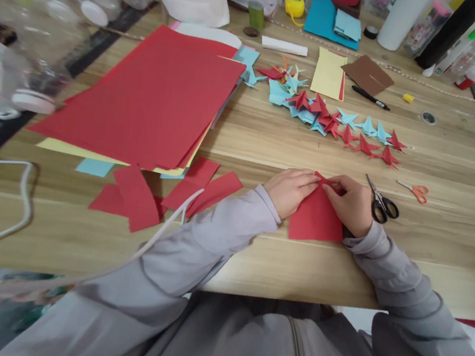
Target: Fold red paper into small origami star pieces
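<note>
A sheet of red paper [317,218] lies on the wooden table in front of me, its far end narrowing between my hands. My left hand [291,188] rests on its upper left edge, fingers together and stretched flat along the paper. My right hand [350,201] pinches the upper right edge between thumb and bent fingers near the top. Just right of that hand lie black-handled scissors [382,203], with small orange scissors [415,190] beyond them. Folded red and blue paper cranes [365,145] sit in rows farther back.
Large red sheets [152,100] are stacked at left, with cut red strips [136,195] before them. A white cable [167,224] crosses near my left sleeve. A black pen [370,98], brown paper [368,74] and yellow tape measure [294,5] lie at the back; plastic jars [44,24] stand far left.
</note>
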Available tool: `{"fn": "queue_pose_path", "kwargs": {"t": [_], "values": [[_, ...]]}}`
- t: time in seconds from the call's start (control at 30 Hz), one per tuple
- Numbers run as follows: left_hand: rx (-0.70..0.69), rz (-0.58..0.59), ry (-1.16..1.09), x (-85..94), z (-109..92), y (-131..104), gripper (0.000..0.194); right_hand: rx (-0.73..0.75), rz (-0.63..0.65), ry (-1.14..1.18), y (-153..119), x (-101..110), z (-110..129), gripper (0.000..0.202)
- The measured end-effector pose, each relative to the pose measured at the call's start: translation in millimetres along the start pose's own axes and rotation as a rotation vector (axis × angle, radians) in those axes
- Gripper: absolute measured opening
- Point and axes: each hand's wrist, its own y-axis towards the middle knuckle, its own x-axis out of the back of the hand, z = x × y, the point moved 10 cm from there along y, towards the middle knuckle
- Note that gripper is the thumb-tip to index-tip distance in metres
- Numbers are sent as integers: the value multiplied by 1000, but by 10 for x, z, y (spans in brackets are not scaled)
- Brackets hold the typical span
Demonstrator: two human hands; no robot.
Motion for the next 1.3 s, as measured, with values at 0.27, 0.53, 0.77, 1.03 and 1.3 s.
{"fn": "queue_pose_path", "kwargs": {"t": [0.27, 0.53, 0.77, 1.03, 1.3], "values": [[110, 184, 250, -141, -4, -4, 44, 169, 80, -351, -29, -89, 210, 24], [138, 212, 301, -113, 23, -11, 46, 284, 134, -719, -156, -84, 393, 29], [53, 232, 262, -114, 90, -34, 46, 257, 107, -703, -196, -1, 346, 31], [6, 225, 225, -57, 44, -64, 41, 119, 24, -590, -125, 21, 173, 30], [26, 233, 169, -78, 72, -75, 39, -41, 55, -376, -69, 20, -18, 24]]}}
